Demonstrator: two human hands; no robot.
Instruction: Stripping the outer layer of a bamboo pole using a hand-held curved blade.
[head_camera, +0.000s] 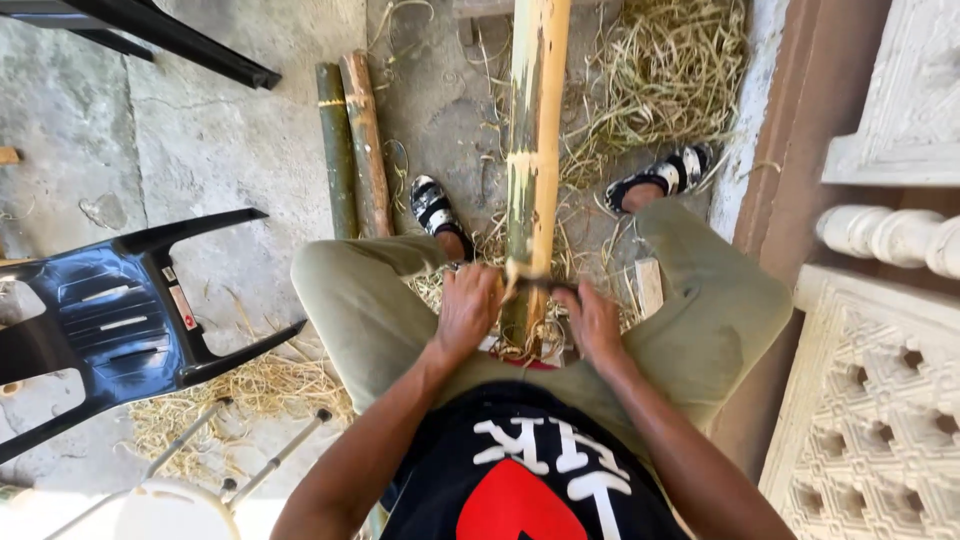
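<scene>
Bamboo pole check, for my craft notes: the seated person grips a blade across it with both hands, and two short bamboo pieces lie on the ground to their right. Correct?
Not quite. The head view shows the two short pieces lying to the person's left. The rest holds: left hand and right hand grip the blade across the pole.

A half-peeled, fibrous bamboo pole lies over dry straw shavings, rough concrete floor and a glossy black plastic chair.

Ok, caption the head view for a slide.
Seated person's left hand and right hand draw a blade across a bamboo pole, shavings on the floor.
</scene>
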